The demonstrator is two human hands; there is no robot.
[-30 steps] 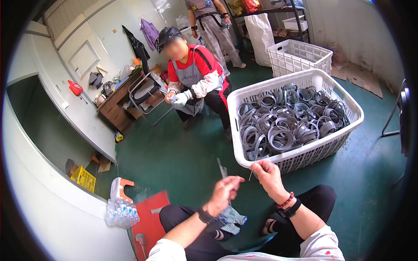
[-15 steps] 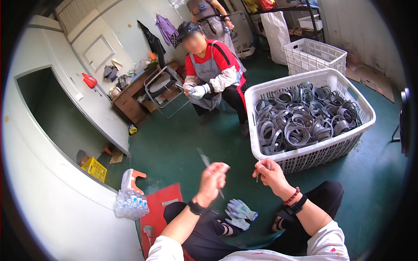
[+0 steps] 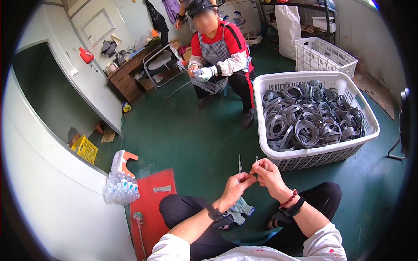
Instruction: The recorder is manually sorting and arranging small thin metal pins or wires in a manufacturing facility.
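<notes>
My left hand [image 3: 234, 189] is closed around a small bunch of thin metal strips [image 3: 240, 163] that stick up above the fingers. Beside it, my right hand [image 3: 271, 178] pinches a short thin strip [image 3: 256, 159], which pokes up past the fingertips. The fingers of the two hands meet or nearly meet in front of my knees. Knitted work gloves [image 3: 244, 207] lie on the floor below, partly covered by my left hand and wrist. To the right stands a white plastic basket [image 3: 300, 153] heaped with dark coiled strips [image 3: 307, 130].
On the left are a red board [image 3: 152, 209] with a few strips [image 3: 162, 189] and a brush [image 3: 139, 222] on it, wrapped bottles [image 3: 122, 189] and a stool [image 3: 124, 161]. A co-worker [image 3: 222, 48] sits opposite. An open-sided white crate [image 3: 324, 56] stands behind the basket.
My left hand has moved right and slightly down, bringing its strips upright next to my right hand. The right hand has stayed nearly in place. The view has shifted.
</notes>
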